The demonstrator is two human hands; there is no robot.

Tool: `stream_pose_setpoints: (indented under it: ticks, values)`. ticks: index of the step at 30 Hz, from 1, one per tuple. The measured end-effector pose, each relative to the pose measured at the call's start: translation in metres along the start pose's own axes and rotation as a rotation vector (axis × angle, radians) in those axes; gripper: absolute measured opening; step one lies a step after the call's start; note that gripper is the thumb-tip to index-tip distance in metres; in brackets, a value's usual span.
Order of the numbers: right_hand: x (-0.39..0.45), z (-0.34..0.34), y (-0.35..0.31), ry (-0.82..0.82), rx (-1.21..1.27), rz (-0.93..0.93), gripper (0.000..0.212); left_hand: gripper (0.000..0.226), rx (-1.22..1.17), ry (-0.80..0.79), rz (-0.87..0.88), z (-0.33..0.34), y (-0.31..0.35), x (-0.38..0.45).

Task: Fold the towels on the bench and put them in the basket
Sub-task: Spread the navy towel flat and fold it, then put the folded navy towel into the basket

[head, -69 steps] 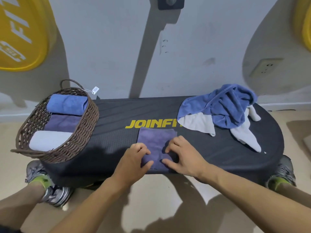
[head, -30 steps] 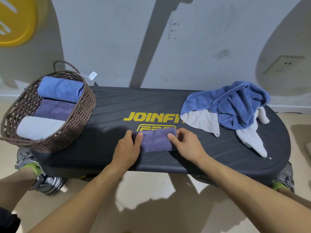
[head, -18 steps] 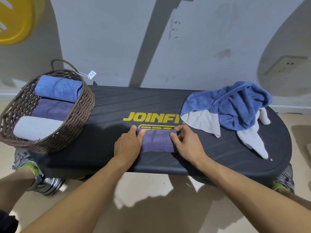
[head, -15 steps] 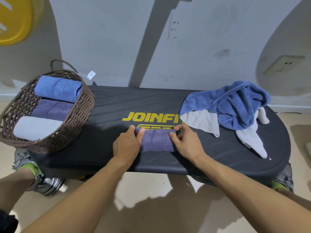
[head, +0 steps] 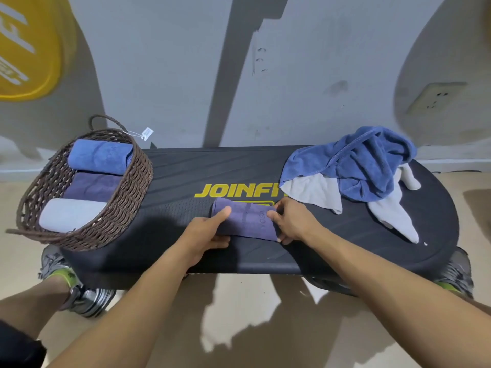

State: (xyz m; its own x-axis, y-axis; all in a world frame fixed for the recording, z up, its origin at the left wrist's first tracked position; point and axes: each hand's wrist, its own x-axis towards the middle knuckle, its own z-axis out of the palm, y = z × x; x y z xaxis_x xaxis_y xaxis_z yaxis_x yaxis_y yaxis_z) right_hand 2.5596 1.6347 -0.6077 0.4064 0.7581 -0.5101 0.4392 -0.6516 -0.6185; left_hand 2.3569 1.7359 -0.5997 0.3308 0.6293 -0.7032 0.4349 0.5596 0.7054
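Gripping a folded purple towel at both ends, the left hand and right hand hold it on the black ribbed table. A woven brown basket at the left end contains three rolled towels, while soft blue and grey towels lie crumpled at the right end.

You see a matt black bench, probably plastic, with a finely dotted top. The purple towel is soft, short-pile cloth; the blue towel looks fluffier. The basket is rough brown woven wicker.
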Motion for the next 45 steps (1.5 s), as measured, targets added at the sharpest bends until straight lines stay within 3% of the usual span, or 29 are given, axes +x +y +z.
stream_pose_setpoints:
  ticks: [5,8,10,12,13,16,18,23,28,33,37,42,45]
  values:
    - [-0.003,-0.015,-0.008,-0.216,0.148,0.151,0.014,0.037,-0.260,-0.079,0.063,0.019,0.023,-0.004]
    - [-0.005,-0.030,-0.016,-0.271,-0.084,0.072,0.022,0.039,-0.139,-0.042,0.220,0.026,0.034,-0.014]
    - [-0.009,-0.043,-0.028,-0.292,-0.222,-0.082,0.051,0.050,0.021,-0.041,0.367,0.023,0.044,-0.026]
    - [-0.021,-0.051,-0.047,-0.359,-0.146,-0.265,0.089,0.055,0.171,-0.130,0.493,0.012,0.055,-0.040]
    - [-0.028,-0.051,-0.059,-0.364,-0.108,-0.349,0.092,0.055,0.234,-0.185,0.543,0.005,0.061,-0.048]
    - [-0.043,-0.041,-0.091,-0.292,-0.034,-0.509,0.061,0.048,0.309,-0.284,0.659,-0.023,0.080,-0.070]
    - [-0.048,-0.033,-0.113,-0.323,0.045,-0.520,0.039,0.042,0.312,-0.305,0.692,-0.048,0.094,-0.079]
    - [-0.032,-0.010,-0.179,-0.403,0.038,-0.546,0.033,0.033,0.441,-0.265,0.675,-0.122,0.123,-0.074]
    - [0.008,0.030,-0.248,-0.429,0.045,-0.538,0.034,0.022,0.490,-0.100,0.649,-0.209,0.133,-0.046]
    - [0.046,0.068,-0.309,-0.454,0.040,-0.542,0.027,0.019,0.385,0.073,0.611,-0.281,0.125,-0.014]
    - [0.069,0.100,-0.345,-0.382,0.038,-0.545,0.032,0.018,0.337,0.284,0.548,-0.318,0.116,0.016]
    - [0.093,0.137,-0.362,-0.322,-0.209,-0.598,0.025,0.003,0.391,0.559,0.467,-0.341,0.088,0.049]
    - [0.099,0.149,-0.359,-0.352,-0.407,-0.643,0.021,0.009,0.439,0.563,0.430,-0.345,0.075,0.063]
